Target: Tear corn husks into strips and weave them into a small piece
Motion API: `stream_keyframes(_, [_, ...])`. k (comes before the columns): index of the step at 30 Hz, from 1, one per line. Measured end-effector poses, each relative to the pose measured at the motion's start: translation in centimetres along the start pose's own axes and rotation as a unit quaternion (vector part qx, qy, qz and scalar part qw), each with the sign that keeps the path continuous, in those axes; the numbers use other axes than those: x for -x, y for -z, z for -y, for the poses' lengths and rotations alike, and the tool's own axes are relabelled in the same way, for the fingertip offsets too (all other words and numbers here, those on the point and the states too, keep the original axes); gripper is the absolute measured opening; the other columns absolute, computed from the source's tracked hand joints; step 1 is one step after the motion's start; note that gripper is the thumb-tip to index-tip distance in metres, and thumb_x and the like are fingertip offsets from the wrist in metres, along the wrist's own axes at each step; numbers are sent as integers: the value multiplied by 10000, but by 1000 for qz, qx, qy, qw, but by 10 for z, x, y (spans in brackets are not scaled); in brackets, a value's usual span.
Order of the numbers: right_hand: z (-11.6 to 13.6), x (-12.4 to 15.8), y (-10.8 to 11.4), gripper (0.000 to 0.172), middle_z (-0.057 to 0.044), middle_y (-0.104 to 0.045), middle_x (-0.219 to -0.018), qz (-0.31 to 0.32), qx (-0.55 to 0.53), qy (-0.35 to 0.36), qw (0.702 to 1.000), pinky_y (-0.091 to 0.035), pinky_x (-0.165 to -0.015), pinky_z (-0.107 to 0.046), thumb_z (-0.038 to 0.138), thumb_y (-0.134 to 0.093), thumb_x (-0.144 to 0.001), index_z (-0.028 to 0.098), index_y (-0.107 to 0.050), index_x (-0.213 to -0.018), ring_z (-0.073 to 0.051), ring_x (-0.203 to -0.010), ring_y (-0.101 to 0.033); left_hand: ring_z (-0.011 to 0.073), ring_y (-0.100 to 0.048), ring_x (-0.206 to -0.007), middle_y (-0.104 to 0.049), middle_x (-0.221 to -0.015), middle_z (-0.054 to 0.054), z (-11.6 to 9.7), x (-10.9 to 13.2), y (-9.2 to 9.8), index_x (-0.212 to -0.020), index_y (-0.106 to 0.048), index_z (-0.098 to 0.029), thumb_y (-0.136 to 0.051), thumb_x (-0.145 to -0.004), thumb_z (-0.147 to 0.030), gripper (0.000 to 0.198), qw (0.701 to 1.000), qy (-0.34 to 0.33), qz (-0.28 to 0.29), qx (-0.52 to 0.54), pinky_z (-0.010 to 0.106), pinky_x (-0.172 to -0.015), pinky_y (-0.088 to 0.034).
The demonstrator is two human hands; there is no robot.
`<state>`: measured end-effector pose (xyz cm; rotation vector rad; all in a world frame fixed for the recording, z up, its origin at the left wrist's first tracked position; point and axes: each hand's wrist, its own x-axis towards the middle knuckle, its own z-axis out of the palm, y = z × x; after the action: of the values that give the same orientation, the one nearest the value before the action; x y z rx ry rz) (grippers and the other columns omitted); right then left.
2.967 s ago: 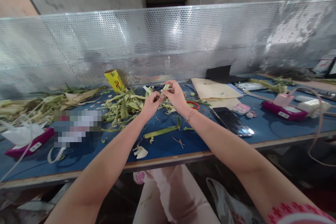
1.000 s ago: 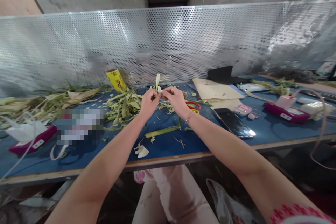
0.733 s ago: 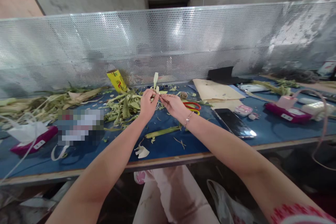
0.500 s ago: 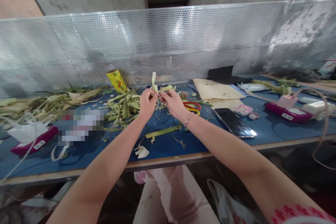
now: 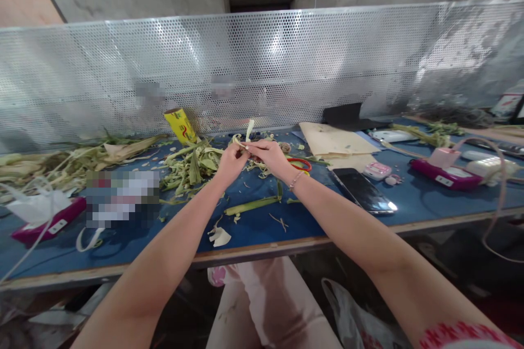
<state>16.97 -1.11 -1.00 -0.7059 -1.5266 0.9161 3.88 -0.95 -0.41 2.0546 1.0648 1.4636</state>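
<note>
Over the blue table, my left hand (image 5: 233, 161) and my right hand (image 5: 268, 157) meet fingertip to fingertip. Both are pinched closed around a pale leaf strip (image 5: 250, 130), which looks like husk; one end sticks up above the fingers. A curled pale end arches over my left fingers. The part between the fingertips is hidden. Left of my left hand lies a heap of green leaf scraps (image 5: 192, 166). Red-handled scissors (image 5: 301, 163) lie partly behind my right wrist. Nearer me is a green stalk piece (image 5: 251, 205), with a pale leaf scrap (image 5: 220, 236) by the table edge.
A yellow can (image 5: 180, 125) leans near the perforated metal screen (image 5: 262, 65). Long dry leaves (image 5: 118, 155) lie left, near a magenta tissue box (image 5: 69, 221). At right are a phone (image 5: 362, 190), brown paper (image 5: 333, 140) and another magenta box (image 5: 446, 174) with a cable.
The upright strip end now leans right, and a curled end shows above my left fingers. My right fingers have come over the left ones. The view has shifted slightly.
</note>
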Motion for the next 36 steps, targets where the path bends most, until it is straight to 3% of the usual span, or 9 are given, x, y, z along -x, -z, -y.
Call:
stream_keyframes(2, [2,0,0,256,5,-572,-646,16,-100,-73,992,-361,-507,-221,336,-664,-637,180,-704,-836,-55,-518,-409,103,-462,-584,-514,-631,-7,0,0,1,-694,-541,-154,-561,-689,-232,81,1000,-11,14,14,248,-585,-383])
stream_keyframes(5, [5,0,1,248,10,-578,-616,7,-155,-107,982,-358,-503,-212,312,-704,-571,168,-699,-772,-48,-514,-419,115,-498,-628,-537,-690,6,0,2,1,-769,-550,-153,-582,-689,-262,140,998,-21,43,50,260,-615,-412])
stream_keyframes(10, [7,0,-2,184,28,-542,-563,-16,-80,-55,995,-376,-498,-219,299,-665,-612,164,-664,-737,-57,-494,-441,142,-531,-684,-551,-713,27,-1,3,0,-762,-531,-160,-464,-791,-346,200,998,8,10,60,294,-680,-435])
stream_keyframes(14, [6,1,-8,182,14,-580,-689,-66,-34,-26,997,-416,-499,-217,283,-632,-649,166,-595,-783,-58,-504,-487,141,-522,-663,-544,-682,23,-2,2,-1,-707,-508,-174,-397,-830,-314,217,999,24,-24,-4,286,-667,-427])
stream_keyframes(18, [8,2,-11,197,-7,-593,-795,-101,-25,-43,994,-434,-488,-213,241,-633,-645,158,-553,-805,-52,-506,-503,127,-489,-612,-509,-620,-2,-5,3,-2,-672,-466,-186,-404,-830,-288,198,998,18,-35,-58,261,-620,-404])
stream_keyframes(25, [16,3,-16,170,-22,-590,-753,-130,-29,-88,987,-474,-523,-246,214,-609,-675,145,-563,-823,-59,-493,-505,126,-489,-614,-520,-627,-5,-7,5,-1,-677,-457,-189,-415,-826,-280,179,995,12,-54,-83,247,-602,-372])
stream_keyframes(30, [10,2,-15,192,-22,-567,-824,-79,-60,-93,991,-458,-497,-238,241,-594,-703,167,-571,-878,-52,-489,-492,115,-463,-583,-511,-605,-15,-10,5,0,-679,-468,-187,-442,-811,-270,158,993,-5,-61,-102,237,-577,-346])
stream_keyframes(36, [6,2,-8,358,-21,-560,-963,-36,-33,-45,998,-358,-395,-195,302,-483,-786,256,-506,-1141,-20,-431,-377,105,-483,-542,-510,-578,-19,-15,4,1,-659,-483,-176,-464,-800,-279,175,998,32,-21,-46,233,-553,-358])
